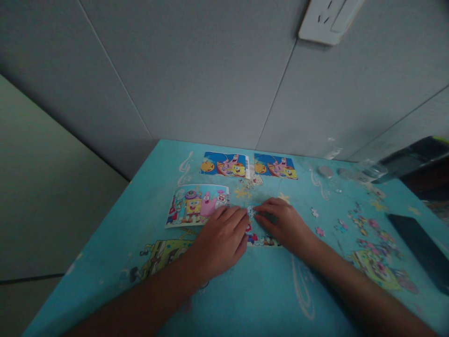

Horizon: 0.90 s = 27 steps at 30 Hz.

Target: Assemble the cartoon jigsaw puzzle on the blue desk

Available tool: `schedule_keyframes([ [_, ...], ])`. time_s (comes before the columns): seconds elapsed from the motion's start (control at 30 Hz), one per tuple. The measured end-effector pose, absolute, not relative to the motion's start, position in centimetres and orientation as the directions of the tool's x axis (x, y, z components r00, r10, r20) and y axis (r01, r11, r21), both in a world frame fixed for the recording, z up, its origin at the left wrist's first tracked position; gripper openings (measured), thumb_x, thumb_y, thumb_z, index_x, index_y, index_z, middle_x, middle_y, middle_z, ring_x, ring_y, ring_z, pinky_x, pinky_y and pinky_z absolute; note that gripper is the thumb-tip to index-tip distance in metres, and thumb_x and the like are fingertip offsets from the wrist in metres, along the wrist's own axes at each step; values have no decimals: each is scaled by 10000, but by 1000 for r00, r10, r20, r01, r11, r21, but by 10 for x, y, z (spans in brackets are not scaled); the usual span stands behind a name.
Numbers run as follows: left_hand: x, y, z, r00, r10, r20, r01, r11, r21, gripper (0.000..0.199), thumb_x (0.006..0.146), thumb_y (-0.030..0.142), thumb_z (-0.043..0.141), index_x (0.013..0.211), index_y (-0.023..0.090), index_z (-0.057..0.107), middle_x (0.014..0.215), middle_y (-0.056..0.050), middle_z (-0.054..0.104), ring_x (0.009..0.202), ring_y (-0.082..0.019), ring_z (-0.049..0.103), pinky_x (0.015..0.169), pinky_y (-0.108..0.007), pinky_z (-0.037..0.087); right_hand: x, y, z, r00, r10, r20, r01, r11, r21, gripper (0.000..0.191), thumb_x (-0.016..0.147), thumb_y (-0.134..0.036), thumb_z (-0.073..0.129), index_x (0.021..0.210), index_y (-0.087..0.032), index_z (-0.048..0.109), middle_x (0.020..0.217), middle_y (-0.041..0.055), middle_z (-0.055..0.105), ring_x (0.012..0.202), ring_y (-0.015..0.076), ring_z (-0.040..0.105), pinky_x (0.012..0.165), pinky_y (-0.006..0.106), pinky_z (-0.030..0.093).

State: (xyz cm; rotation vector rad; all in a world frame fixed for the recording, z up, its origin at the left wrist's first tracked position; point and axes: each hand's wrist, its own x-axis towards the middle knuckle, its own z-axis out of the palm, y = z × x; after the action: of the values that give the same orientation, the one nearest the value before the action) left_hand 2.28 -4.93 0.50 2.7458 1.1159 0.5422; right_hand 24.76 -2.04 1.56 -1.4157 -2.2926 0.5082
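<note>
While the right hand [281, 220] curves thumb and forefinger narrowly, any grip unclear, the part-built jigsaw [264, 240] lies just nearward, its visible long edge sideways; the left hand [224, 235], fingers bunched, grip hidden, borders its left; farther left, 1 SpongeBob picture card [195, 205].

The light is dim, cool and soft, its source hard to tell. The grey wall [196, 84] is palest across its middle and darkens toward the far left corner. The backs of the 2 hands, left hand [222, 238] and right hand [282, 222], catch more light than the forearms, which sink into brown shade at the near edge. A soft shadow lies beside the right forearm [351, 271] on the blue table [242, 299]. Faint glare touches the clear jar [372, 171] at far right. Small puzzle pieces [363, 224] look smeared, and wide-angle stretching slants the socket [326, 21].
</note>
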Motion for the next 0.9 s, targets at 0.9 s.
schedule_keyframes([
  [0.9, 23, -49, 9, 667, 697, 263, 643, -717, 270, 365, 996, 251, 505, 1334, 130, 568, 1384, -130, 608, 1300, -290, 536, 1131, -511, 395, 248, -26, 19, -445, 878, 179, 760, 475, -444, 210, 978, -226, 611, 1125, -231, 760, 1011, 78, 724, 933, 233, 656, 873, 384, 523],
])
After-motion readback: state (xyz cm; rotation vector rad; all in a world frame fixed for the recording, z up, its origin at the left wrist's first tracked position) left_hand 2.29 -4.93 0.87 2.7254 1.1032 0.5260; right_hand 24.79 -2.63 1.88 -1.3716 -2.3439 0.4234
